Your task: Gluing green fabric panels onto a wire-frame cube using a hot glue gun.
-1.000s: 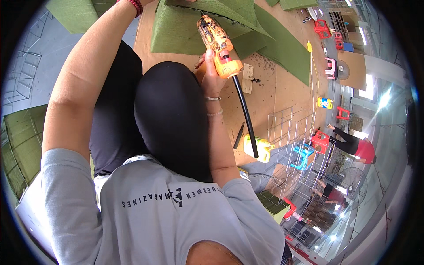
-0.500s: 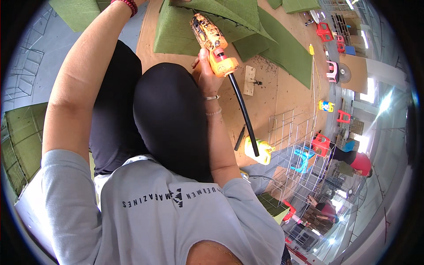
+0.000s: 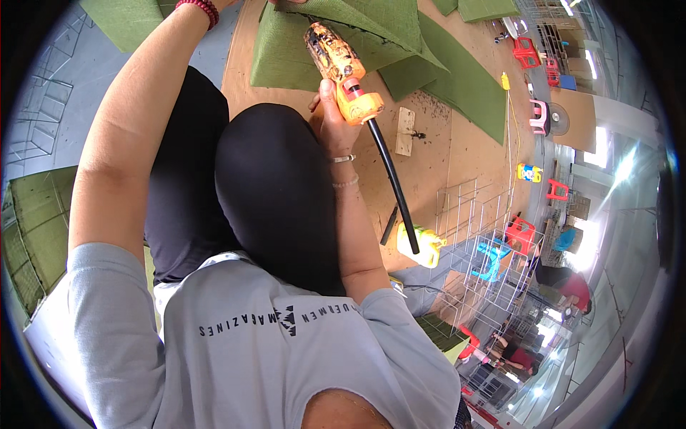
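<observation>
My right hand (image 3: 332,120) is wrapped round an orange glue gun (image 3: 337,64) smeared with black residue. A long black glue stick (image 3: 393,182) sticks out of its back end toward me. The gun's nozzle points away from me, at the dark seam of a green woven fabric-covered form (image 3: 300,50); whether the tip touches cannot be made out. My left arm (image 3: 132,107), with a red bead bracelet (image 3: 200,11) at the wrist, reaches to the top edge. Most of my left hand is cut off there, and only a bit of finger shows beside the green form.
Under the form lies a brown board (image 3: 421,168) with dark crumbs. On it are a small wooden block (image 3: 405,132), a yellow jug (image 3: 421,247) and green fabric pieces (image 3: 464,86). Wire frames (image 3: 493,264) stand right, near a red stool (image 3: 520,234). Other people (image 3: 572,286) are farther off.
The glue gun in my right hand has shifted slightly up and left. A bit of finger has come into view at the top edge by the green form. People in the background have moved.
</observation>
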